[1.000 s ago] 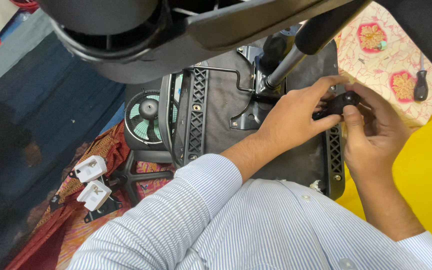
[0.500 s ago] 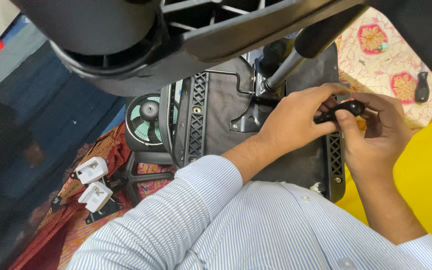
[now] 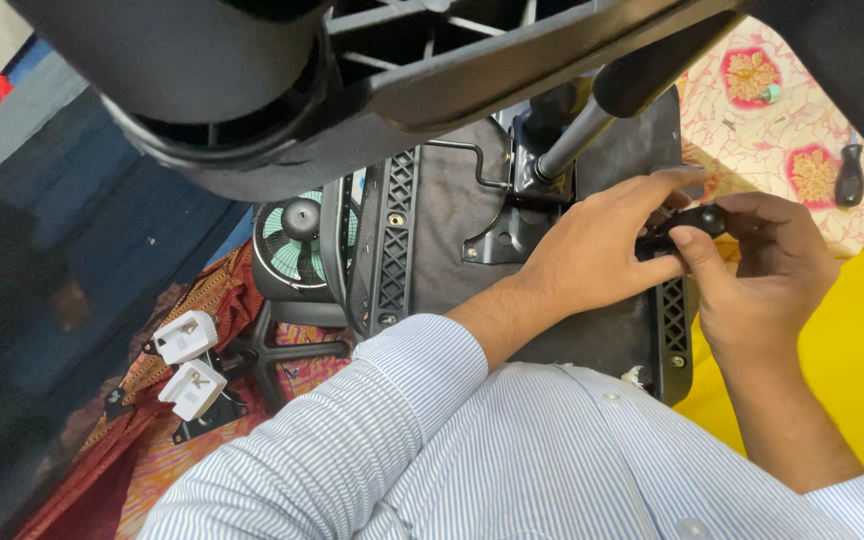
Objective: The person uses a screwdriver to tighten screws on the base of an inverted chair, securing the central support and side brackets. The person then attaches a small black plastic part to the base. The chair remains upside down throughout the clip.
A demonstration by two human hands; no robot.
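Observation:
An upturned office chair seat (image 3: 442, 220) lies in front of me, black underside up, with its metal mechanism plate (image 3: 512, 200) and gas cylinder (image 3: 577, 140) showing. Both hands meet at the seat's right side. My left hand (image 3: 592, 250) reaches across and grips a black lever handle (image 3: 692, 222). My right hand (image 3: 762, 270) pinches the same handle from the other side, thumb on top. The chair's black star base (image 3: 282, 70) looms across the top of the view.
A small green table fan (image 3: 292, 240) stands left of the seat. Two white plug adapters (image 3: 190, 362) lie on patterned cloth at lower left. A black-handled tool (image 3: 849, 175) rests on floral cloth at upper right. Yellow surface at right.
My hands have shifted slightly on the lever handle; the right thumb now presses on top of it. The view has drifted a little, the seat stays put.

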